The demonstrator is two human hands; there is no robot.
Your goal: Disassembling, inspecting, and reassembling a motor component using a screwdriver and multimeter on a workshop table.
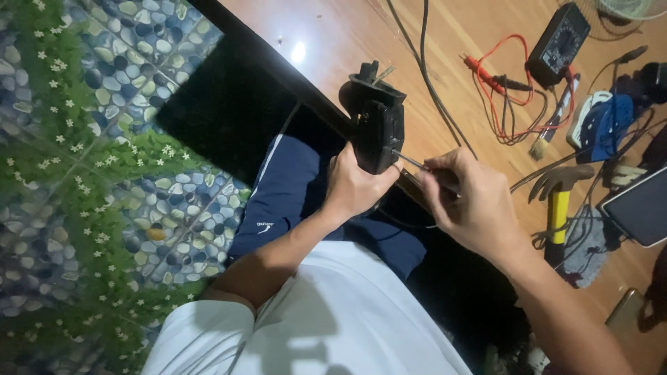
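Note:
My left hand grips a black plastic device housing and holds it upright at the edge of a wooden table. My right hand is closed around the handle of a thin screwdriver. Its metal shaft points left, and the tip touches the side of the black housing. I sit with dark blue shorts and a white shirt below the hands.
On the table lie a black multimeter with red probe leads, black cables, a small brush, a yellow-handled hammer and a tablet. The floor at left has a pebble-and-leaf pattern.

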